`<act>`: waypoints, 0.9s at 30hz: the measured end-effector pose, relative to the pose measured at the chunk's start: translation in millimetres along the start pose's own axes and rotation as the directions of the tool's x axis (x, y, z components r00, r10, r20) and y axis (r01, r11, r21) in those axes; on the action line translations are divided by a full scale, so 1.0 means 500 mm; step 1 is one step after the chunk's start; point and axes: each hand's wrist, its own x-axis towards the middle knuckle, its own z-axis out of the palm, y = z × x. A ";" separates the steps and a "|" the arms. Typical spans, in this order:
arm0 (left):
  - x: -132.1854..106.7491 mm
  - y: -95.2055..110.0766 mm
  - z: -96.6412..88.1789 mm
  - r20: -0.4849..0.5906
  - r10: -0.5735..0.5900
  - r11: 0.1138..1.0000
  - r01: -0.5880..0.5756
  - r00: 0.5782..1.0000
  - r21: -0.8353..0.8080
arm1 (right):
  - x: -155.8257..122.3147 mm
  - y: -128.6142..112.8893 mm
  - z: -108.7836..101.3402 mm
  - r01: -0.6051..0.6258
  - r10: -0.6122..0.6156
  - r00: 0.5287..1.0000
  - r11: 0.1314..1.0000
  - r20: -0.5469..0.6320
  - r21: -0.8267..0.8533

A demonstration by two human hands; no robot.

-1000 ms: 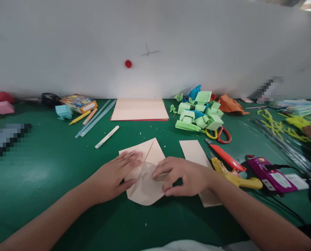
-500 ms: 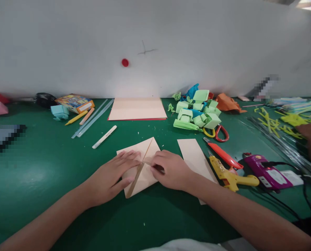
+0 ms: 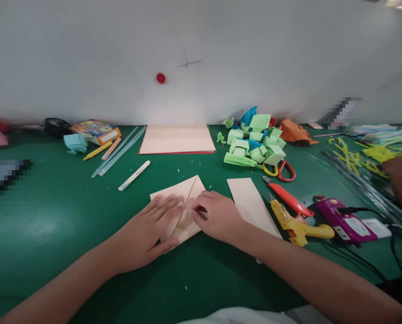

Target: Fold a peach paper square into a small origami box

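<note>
Peach paper [image 3: 196, 188] lies under a spread left hand [image 3: 148, 227], right hand [image 3: 217, 216] pinching its flap [image 3: 187, 226], the box [image 3: 96, 131] contents hidden.

Left hand [image 3: 153, 222] and right hand [image 3: 219, 218]: seen bare. Left forearm [image 3: 86, 270] and right forearm [image 3: 288, 261] likewise exposed, out to where they are cut off by the view. White cloth [image 3: 228, 316] is visible at bottom edge, between the forearms, upper outline gently curved; garment type can't be made out.

Dim, greyish light; bright glare, upper right corner. Soft sheen on green tabletop [image 3: 45, 229], left. Two patches pixelated.
</note>
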 end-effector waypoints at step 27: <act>0.000 0.008 -0.049 -0.072 0.256 0.945 -0.266 0.964 -0.191 | 0.004 0.019 0.000 0.050 -0.057 0.994 0.996 0.091 0.075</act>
